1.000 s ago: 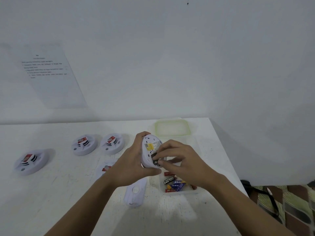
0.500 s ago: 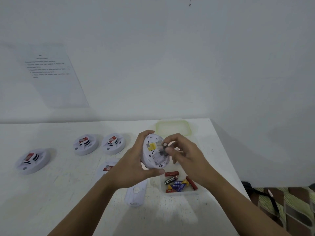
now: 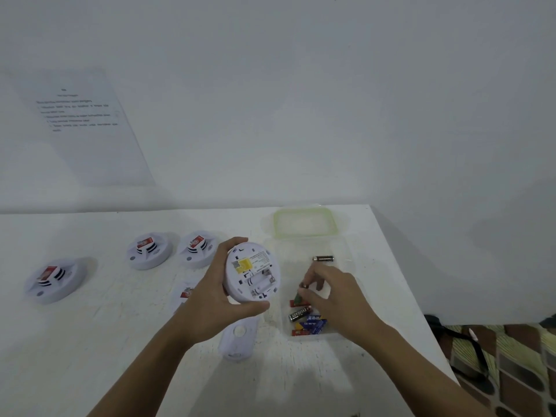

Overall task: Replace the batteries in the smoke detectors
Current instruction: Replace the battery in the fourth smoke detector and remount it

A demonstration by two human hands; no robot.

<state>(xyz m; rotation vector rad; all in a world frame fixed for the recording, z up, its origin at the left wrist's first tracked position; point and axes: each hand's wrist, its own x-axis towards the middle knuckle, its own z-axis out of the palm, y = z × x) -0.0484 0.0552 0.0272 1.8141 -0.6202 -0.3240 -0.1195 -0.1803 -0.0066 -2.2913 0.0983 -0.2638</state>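
A white table (image 3: 90, 341) stood against a pale wall, with a printed sheet (image 3: 81, 124) taped on the wall.

I saw the left hand (image 3: 210, 299) gripping a round smoke detector (image 3: 252, 273), its back turned up and the battery bay empty. The right hand (image 3: 334, 296) was over a clear plastic container (image 3: 346, 251), fingers pinched on a small battery (image 3: 301, 293) standing on end. More batteries (image 3: 307, 322) lay in the near end of the container, one dark battery (image 3: 322, 258) apart at the far end. Its green-rimmed lid (image 3: 307, 221) lay just behind. Three other detectors (image 3: 150, 251) rested on the table to the left, a detached cover (image 3: 239, 341) lay below the left hand.
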